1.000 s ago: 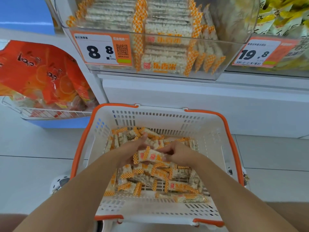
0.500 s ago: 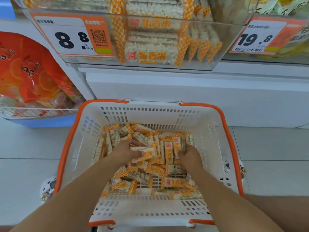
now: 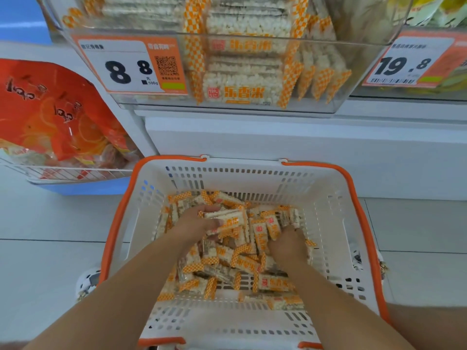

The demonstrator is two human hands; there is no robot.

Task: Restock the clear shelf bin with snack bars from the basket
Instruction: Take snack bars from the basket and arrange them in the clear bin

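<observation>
A white basket with an orange rim (image 3: 353, 213) stands on the floor below me, holding several snack bars (image 3: 273, 282) in orange-checked wrappers. My left hand (image 3: 194, 224) grips a small stack of bars (image 3: 228, 221) just above the pile. My right hand (image 3: 288, 245) reaches down into the pile at the right, fingers buried among bars near the back; whether it holds one is hidden. The clear shelf bin (image 3: 358, 79) sits above the basket, with stacked bars inside and an 8.8 price tag (image 3: 131, 68) on its front.
A wire tray with orange snack bags (image 3: 58, 114) sits at the left on a blue base. A second clear bin with a 19.8 price tag (image 3: 409, 63) is at the upper right. A white shelf front (image 3: 278, 147) stands behind the basket. Pale floor tiles surround it.
My right hand let go of the bar both hands held and went down into the pile on the right. My left hand keeps its bars. The view has tilted slightly.
</observation>
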